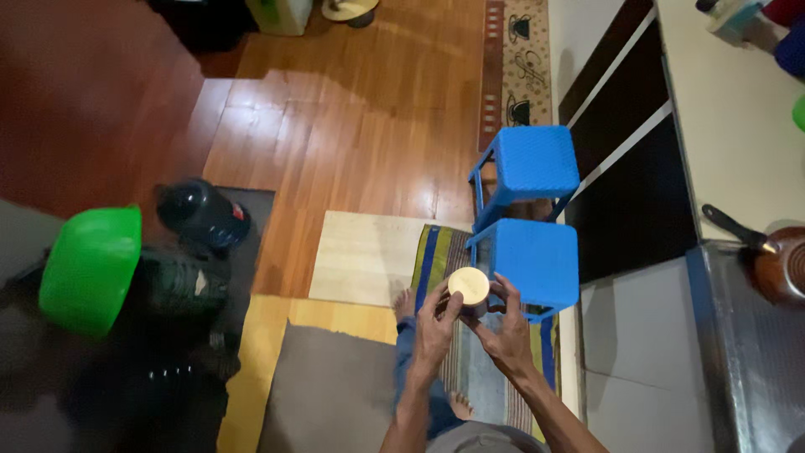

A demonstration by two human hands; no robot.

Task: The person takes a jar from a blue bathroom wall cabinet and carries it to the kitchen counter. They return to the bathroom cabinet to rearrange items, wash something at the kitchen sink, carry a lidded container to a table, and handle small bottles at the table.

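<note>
Both my hands hold a small jar with a round pale wooden lid (468,285) in front of me, above my feet. My left hand (434,325) grips the jar's left side, fingers curled up to the lid. My right hand (503,329) wraps the right side, its fingers up against the lid's rim. The dark body of the jar is mostly hidden behind my fingers.
Two blue plastic stools (533,256) (533,164) stand just beyond my hands, by a dark cabinet front. A striped mat (436,252) lies on the wooden floor. A green bowl (90,267) and dark water jugs (201,214) sit left. A brown pan (776,260) rests on the counter at right.
</note>
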